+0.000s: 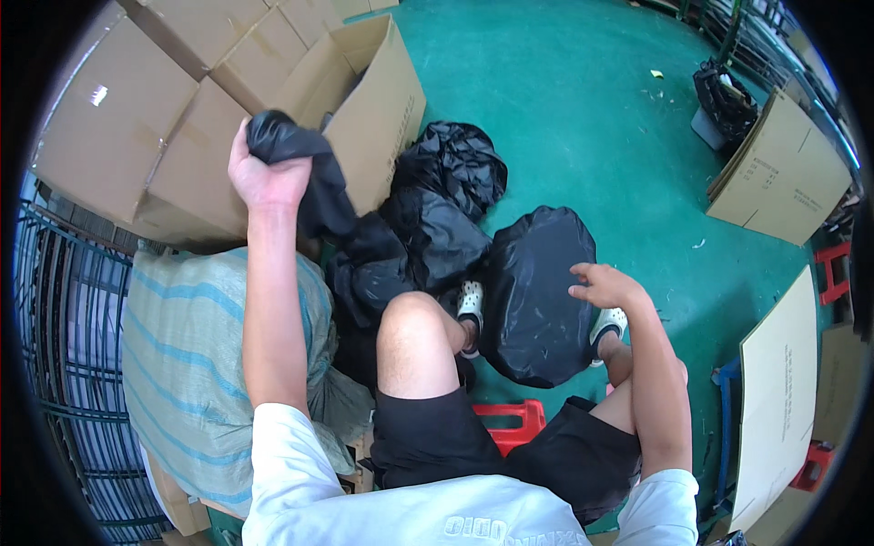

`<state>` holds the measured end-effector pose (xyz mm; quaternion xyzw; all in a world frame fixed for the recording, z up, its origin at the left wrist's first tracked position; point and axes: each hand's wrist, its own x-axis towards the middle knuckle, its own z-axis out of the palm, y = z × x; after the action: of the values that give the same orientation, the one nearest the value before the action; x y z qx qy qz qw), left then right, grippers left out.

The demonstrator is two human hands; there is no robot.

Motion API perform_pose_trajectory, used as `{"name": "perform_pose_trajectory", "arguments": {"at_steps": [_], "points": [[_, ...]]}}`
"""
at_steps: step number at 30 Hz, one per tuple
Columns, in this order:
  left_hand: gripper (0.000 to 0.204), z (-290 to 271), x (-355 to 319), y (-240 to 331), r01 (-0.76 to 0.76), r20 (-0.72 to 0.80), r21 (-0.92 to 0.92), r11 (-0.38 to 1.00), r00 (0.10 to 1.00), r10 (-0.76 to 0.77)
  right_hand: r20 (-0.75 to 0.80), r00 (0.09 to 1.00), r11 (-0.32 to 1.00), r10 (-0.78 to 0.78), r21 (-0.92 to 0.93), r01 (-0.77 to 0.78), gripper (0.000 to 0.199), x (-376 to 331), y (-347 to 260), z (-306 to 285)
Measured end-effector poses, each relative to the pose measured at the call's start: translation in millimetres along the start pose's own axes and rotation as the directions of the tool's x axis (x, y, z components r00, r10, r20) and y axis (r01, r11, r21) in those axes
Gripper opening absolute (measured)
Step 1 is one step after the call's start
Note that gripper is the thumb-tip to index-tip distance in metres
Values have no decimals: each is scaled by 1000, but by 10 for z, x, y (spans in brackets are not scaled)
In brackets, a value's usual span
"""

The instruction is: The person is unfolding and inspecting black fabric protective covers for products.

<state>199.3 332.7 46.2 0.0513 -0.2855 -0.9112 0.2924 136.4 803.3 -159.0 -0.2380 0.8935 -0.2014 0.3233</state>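
My left hand (269, 173), raised at the left in front of the cardboard boxes, is closed around a bunched piece of thin black material (323, 187). The material hangs toward the dark pile beside my left knee. Between my feet stands a rounded black bundle (539, 296) with a smooth, slightly shiny cover. My right hand (608, 286) is at the bundle's right edge, fingers apart and nothing in them; whether the fingertips touch it I cannot tell. Crumpled black plastic bags (446, 177) lie beyond my left knee, next to the open carton.
Large cardboard boxes (118, 118) and an open carton (378, 118) line the far left. A striped woven sack (187, 364) bulges beside my left arm. Below me is a red stool (514, 423). Flat cardboard sheets (778, 400) lean at the right; a lined bin (724, 105) stands farther back.
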Motion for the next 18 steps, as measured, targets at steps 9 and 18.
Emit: {"name": "perform_pose_trajectory", "arguments": {"at_steps": [9, 18], "points": [[5, 857, -755, -1616, 340, 291, -39, 939, 903, -315, -340, 921, 923, -189, 257, 285, 70, -129, -143, 103], [12, 429, -1748, -3195, -301, 315, 944, 132, 716, -623, -732, 657, 708, -181, 366, 604, 51, 420, 71, 340]]}}
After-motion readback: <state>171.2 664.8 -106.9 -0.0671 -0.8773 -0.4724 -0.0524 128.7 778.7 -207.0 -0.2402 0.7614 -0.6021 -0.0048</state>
